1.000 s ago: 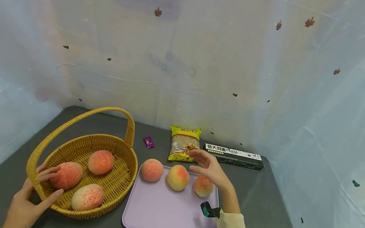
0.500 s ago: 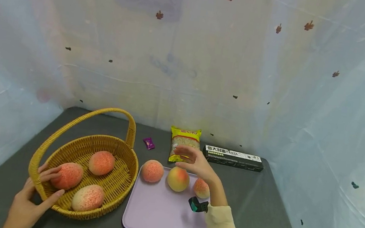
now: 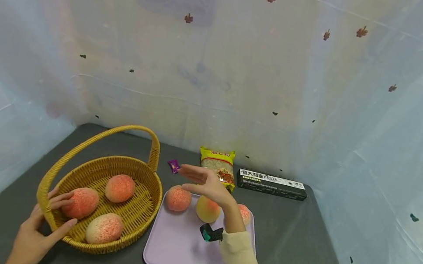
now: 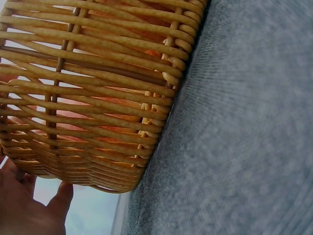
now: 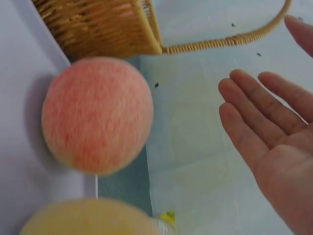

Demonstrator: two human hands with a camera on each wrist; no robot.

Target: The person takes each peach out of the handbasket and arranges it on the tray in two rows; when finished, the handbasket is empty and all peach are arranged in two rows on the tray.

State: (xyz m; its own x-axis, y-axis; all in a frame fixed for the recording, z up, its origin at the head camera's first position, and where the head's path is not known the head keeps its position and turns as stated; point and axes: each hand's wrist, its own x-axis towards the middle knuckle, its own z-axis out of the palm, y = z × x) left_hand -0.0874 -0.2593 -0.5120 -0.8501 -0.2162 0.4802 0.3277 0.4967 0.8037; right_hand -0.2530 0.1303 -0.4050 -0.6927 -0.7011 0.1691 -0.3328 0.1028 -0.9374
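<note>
My left hand [image 3: 34,233] grips the near left rim of a woven basket [image 3: 133,223], thumb and fingers over the edge by the handle. Inside lie a red peach [image 3: 81,203] close to its fingertips, another red peach [image 3: 120,188] and a paler peach [image 3: 104,229]. My right hand [image 3: 206,185] is above the back of a lilac tray [image 3: 173,250], fingers extended and holding nothing. A pink peach [image 3: 178,199] is below its fingertips, a yellow peach [image 3: 207,211] under the palm. The forearm partly covers a third tray peach [image 3: 245,214].
Behind the tray lie a yellow bag of pasta [image 3: 219,166], a black pasta box [image 3: 272,185] and a small purple sweet [image 3: 173,166]. The basket's arched handle [image 3: 104,134] rises high on the left. Pale sheeting [image 3: 217,84] surrounds the grey table [image 3: 292,247].
My right hand has moved left across the back of the tray, from the rightmost peach toward the pink one. The left hand keeps its hold on the basket.
</note>
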